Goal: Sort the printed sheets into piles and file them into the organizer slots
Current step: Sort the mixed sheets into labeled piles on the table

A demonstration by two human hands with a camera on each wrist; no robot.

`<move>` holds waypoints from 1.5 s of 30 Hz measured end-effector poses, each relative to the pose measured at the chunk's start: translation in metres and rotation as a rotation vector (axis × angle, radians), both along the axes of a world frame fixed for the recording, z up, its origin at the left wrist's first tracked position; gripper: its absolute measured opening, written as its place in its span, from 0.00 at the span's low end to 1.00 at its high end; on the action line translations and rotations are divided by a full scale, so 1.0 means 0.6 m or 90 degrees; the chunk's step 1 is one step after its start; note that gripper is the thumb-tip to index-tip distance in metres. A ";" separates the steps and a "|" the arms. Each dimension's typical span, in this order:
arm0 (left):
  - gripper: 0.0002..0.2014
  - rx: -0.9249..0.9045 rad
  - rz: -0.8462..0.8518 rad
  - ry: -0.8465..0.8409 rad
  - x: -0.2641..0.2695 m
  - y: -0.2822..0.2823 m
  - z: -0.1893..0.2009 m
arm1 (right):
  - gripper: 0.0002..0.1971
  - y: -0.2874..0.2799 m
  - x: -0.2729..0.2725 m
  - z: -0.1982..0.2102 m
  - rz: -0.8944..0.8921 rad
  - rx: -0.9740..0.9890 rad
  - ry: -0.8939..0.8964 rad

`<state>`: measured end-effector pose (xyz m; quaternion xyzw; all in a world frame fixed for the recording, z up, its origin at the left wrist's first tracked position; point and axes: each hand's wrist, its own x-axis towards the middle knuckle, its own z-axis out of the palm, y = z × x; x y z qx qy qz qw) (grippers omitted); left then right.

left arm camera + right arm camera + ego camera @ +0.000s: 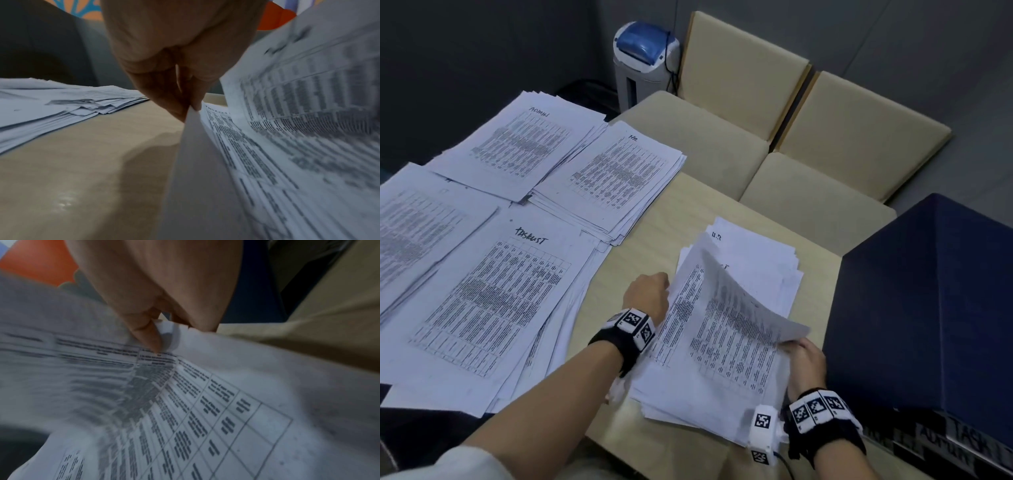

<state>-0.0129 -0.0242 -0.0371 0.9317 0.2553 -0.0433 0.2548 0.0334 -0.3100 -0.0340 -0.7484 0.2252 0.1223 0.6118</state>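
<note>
The unsorted stack of printed sheets (722, 373) lies on the beige table (654, 222) in front of me. My right hand (796, 346) pinches the near right corner of the top sheet (743, 294) and holds it curled up off the stack. In the right wrist view that hand (162, 337) has thumb and fingers closed on the rolled corner of the sheet (205, 402). My left hand (657, 291) pinches the left edge of a sheet just below it. The left wrist view shows that hand (190, 108) with the sheet edge (197, 154) between its fingertips. The dark blue organizer (928, 308) stands at the right.
Sorted piles cover the table's left: one headed ADMIN (517, 144), one headed HR (619, 174), one headed TASKLIST (493, 291), and one at the far left (414, 222). Beige chairs (825, 144) and a shredder (643, 58) stand beyond the table. Labelled organizer slots (962, 442) show at lower right.
</note>
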 end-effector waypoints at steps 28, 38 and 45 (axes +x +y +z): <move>0.17 0.023 0.003 0.143 -0.005 -0.021 0.002 | 0.12 -0.005 -0.014 0.003 -0.067 0.095 0.079; 0.09 -0.299 -0.028 -0.069 -0.008 0.001 0.030 | 0.08 0.019 -0.003 0.031 -0.029 0.167 0.089; 0.19 -0.449 0.058 -0.157 -0.038 -0.004 0.008 | 0.14 0.014 0.011 0.029 0.081 0.103 0.151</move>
